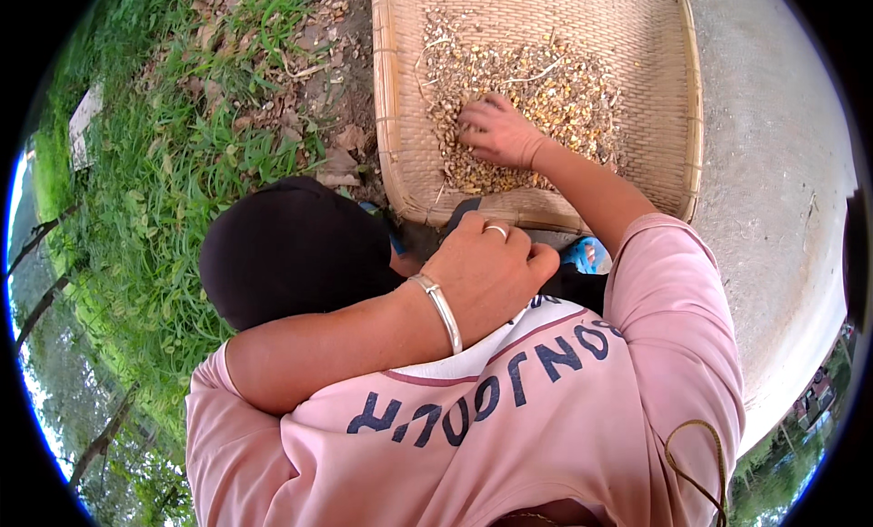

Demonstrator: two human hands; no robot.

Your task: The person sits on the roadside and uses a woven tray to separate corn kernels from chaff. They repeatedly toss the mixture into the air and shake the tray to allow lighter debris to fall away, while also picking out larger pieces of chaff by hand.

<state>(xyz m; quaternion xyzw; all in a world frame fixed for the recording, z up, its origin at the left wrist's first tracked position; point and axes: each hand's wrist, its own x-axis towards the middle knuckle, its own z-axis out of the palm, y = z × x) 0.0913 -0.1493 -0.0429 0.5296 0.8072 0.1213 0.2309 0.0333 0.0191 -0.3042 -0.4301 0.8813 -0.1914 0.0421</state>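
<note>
A wide woven bamboo tray [650, 118] holds a spread of yellow and pale kernels [536, 77], which look like corn, mixed with brown chaff. Palm down on them lies my right hand [496, 131], its fingers slightly apart and bent, the tips among the kernels. My left hand [491, 259], wearing a ring and a silver bracelet [439, 311], is drawn across in front of my chest. Its fingers are curled in; the back of the hand hides whatever they may hold. A dark flat edge [464, 209] shows just beyond the knuckles; whether it is held I cannot tell.
My black-covered knee [296, 254] rises at the left. A blue sandal [582, 252] shows beneath my right arm. Grass [182, 200] and dry leaves border the tray on the left, grey concrete [773, 181] on the right. Thin pale stalks lie among the kernels.
</note>
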